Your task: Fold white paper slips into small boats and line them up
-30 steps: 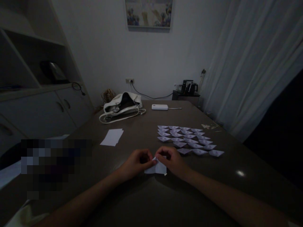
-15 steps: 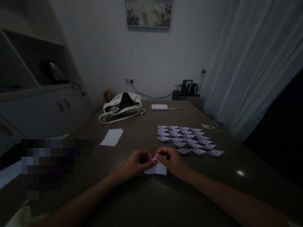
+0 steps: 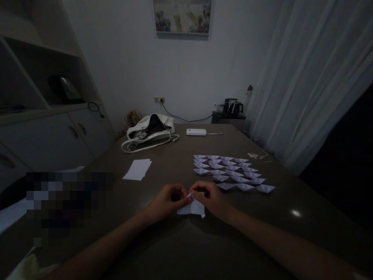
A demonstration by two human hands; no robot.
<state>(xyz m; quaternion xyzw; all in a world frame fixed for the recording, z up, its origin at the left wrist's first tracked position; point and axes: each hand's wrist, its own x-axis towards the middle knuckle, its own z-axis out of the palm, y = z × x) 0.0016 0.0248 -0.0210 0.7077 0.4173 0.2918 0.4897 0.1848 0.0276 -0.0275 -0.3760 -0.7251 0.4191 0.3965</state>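
A small white sheet of paper (image 3: 197, 208), partly folded, is held between both hands just above the near part of the table. My left hand (image 3: 171, 199) pinches its top edge from the left, thumb and fingers closed. My right hand (image 3: 210, 197) grips the same edge from the right, its fingertips close to the left ones. The fingers cover the upper part of the paper. Beyond my right hand stand several folded paper boats (image 3: 233, 168) in rows. Flat white paper sheets (image 3: 137, 169) lie in a small stack beyond my left hand.
A white handbag (image 3: 151, 131) lies open at the far left of the brown table (image 3: 171, 161). Near the far edge is a white power bank (image 3: 196, 132) with a short cable. A black kettle (image 3: 235, 109) stands behind the table. Blurred blocks cover the left side.
Both hands stay almost in place on the paper. The paper's lower right corner has shifted slightly, and a small flap now shows there.
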